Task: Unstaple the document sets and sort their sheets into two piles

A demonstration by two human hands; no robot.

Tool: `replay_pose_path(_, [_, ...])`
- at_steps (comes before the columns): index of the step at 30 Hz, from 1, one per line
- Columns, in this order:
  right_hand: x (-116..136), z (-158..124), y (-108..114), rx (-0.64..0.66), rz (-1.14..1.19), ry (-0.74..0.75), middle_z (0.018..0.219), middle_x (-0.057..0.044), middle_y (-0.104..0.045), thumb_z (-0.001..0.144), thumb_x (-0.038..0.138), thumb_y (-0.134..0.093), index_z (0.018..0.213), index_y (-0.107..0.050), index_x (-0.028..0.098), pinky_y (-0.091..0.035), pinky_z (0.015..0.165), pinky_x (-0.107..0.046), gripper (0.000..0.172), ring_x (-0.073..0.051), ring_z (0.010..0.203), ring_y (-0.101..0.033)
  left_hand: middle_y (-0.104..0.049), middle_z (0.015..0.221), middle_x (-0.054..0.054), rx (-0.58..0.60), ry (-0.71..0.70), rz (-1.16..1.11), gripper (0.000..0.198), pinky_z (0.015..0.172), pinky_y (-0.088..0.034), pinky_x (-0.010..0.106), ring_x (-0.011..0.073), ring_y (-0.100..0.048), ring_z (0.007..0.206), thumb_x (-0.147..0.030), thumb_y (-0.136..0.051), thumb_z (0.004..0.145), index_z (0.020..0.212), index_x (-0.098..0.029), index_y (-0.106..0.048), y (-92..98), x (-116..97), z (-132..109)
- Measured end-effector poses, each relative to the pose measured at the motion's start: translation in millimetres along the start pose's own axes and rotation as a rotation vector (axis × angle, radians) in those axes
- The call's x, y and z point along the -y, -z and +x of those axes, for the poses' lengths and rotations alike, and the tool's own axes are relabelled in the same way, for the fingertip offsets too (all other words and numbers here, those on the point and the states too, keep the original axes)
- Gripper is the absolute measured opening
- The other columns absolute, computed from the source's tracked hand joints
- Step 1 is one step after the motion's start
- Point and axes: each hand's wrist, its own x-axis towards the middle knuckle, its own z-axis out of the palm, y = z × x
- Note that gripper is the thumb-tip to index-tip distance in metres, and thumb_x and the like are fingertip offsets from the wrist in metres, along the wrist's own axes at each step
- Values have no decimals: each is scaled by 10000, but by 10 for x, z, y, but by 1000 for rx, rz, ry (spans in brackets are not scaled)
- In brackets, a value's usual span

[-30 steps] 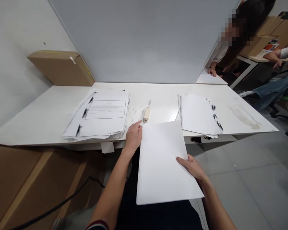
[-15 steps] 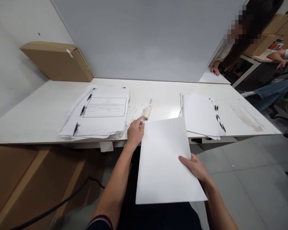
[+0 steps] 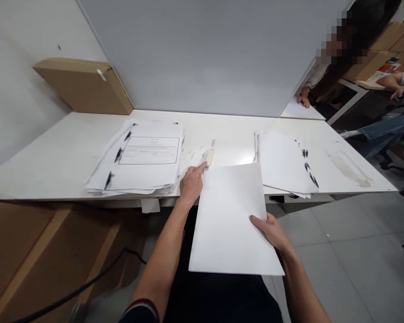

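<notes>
My right hand grips the right side of a white paper sheet, thumb on top and fingers underneath. I cannot tell whether it is one sheet or several. The paper's far edge rests over the table's front edge; its near part hangs above my lap. A small cream-coloured block, perhaps a mini stapler, lies on the table at the paper's far left corner. With the index finger stretched out, my left hand touches the block's near end. Its other fingers are bent beside the paper's left edge and partly hidden.
Stacks of paper lie on the white table: a printed stack at left, another stack at right. A grey panel and a cardboard box stand behind. Another person's hand rests beyond the panel.
My left index finger has moved slightly forward onto the near end of the cream block. The paper's near edge has risen a little in view, still in my right hand.
</notes>
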Motion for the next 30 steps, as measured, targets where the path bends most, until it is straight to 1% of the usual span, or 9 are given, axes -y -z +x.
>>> replay_pose_path(6, [67, -54, 14, -10, -19, 1, 783, -62, -727, 713, 394, -694, 917, -628, 169, -544, 565, -310, 311, -231, 638, -681, -556, 951, 56, 0, -25, 71, 454, 685, -436, 271, 183, -558, 854, -132, -346, 862, 1249, -290, -525, -24, 5, -19])
replay_pose_path(9, [150, -44, 144, -94, -64, 37, 766, -65, -727, 680, 392, -715, 903, -632, 164, -544, 552, -321, 330, -243, 635, -681, -556, 958, 56, -17, -54, 110, 479, 696, -435, 271, 185, -547, 863, -127, -354, 857, 1285, -300, -485, -40, 3, -44])
replay_pose_path(16, [707, 266, 900, -510, -182, 224, 756, -111, -714, 631, 345, -725, 890, -636, 139, -517, 480, -340, 343, -250, 573, -653, -579, 1025, 48, -9, -128, 182, 520, 727, -438, 292, 208, -528, 916, -131, -383, 850, 1325, -339, -422, -50, -19, -71])
replay_pose_path(19, [1000, 455, 1217, -578, -335, 263, 816, -134, -706, 640, 367, -702, 936, -633, 120, -506, 503, -358, 392, -251, 602, -644, -583, 1040, 63, -28, -173, 153, 509, 762, -443, 296, 207, -532, 952, -120, -375, 849, 1314, -314, -445, -66, -31, -103])
replay_pose_path(21, [1147, 540, 1370, -641, -438, 238, 905, -167, -688, 652, 393, -687, 1028, -615, 101, -507, 594, -395, 482, -274, 704, -648, -594, 1040, 70, -61, -234, 57, 466, 801, -445, 294, 192, -544, 966, -131, -366, 861, 1289, -277, -479, -65, -35, -178])
replay_pose_path(23, [1219, 581, 1467, -795, -578, 252, 1025, -219, -647, 662, 409, -677, 1166, -553, 78, -477, 730, -434, 616, -309, 861, -628, -624, 1006, 69, -145, -288, -68, 392, 831, -446, 298, 174, -568, 935, -164, -381, 873, 1225, -240, -536, -19, -25, -308])
replay_pose_path(26, [1149, 573, 1479, -1032, -756, 417, 1150, -230, -590, 713, 431, -618, 1292, -455, 99, -431, 839, -411, 687, -284, 951, -604, -662, 918, 62, -422, -264, -139, 255, 837, -443, 331, 176, -593, 858, -199, -472, 849, 1059, -217, -614, 185, 44, -542])
replay_pose_path(28, [1009, 537, 1369, -1024, -714, 544, 1137, -174, -609, 747, 443, -571, 1267, -478, 154, -467, 804, -395, 602, -243, 894, -625, -661, 897, 65, -627, -171, -89, 198, 855, -431, 361, 193, -588, 874, -198, -524, 818, 990, -208, -621, 390, 128, -651])
replay_pose_path(30, [841, 486, 1163, -896, -584, 618, 1100, -124, -625, 750, 445, -569, 1215, -508, 186, -515, 724, -379, 535, -215, 827, -642, -647, 926, 73, -685, -102, -7, 203, 899, -408, 387, 210, -575, 929, -201, -546, 797, 988, -200, -616, 591, 225, -684])
